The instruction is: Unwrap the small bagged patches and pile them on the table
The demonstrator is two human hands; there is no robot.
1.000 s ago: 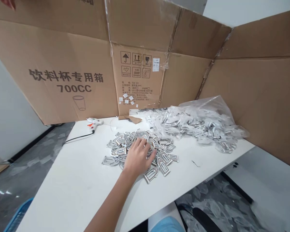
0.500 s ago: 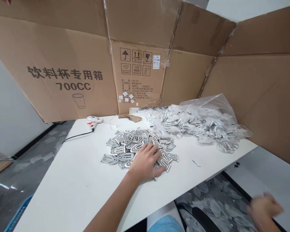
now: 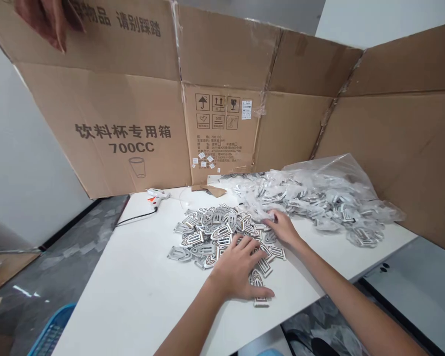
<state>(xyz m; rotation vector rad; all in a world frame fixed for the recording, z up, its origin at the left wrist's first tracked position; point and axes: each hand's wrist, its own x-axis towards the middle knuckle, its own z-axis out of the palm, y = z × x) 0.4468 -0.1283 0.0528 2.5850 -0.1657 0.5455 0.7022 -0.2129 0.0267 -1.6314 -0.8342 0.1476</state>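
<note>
My left hand lies palm down on the near side of a heap of flat, silver-grey slotted pieces, some with brown patterns. Its fingers are spread, and the thumb rests across one patterned piece with a pointed end. Right of the heap, my right hand has thumb and fingers closed on the near edge of a clear plastic bag. That edge belongs to a spread of bagged pieces; exactly what lies between the fingertips is partly hidden.
A white glue gun with a black cord lies at the table's back left. Brown cardboard walls stand behind and to the right. A torn cardboard strip lies by the wall. A blue basket is on the floor at left.
My right hand has come up from below the table's right side to the bagged pieces and closed on plastic. My left hand stays at the heap; a piece now shows under its thumb.
</note>
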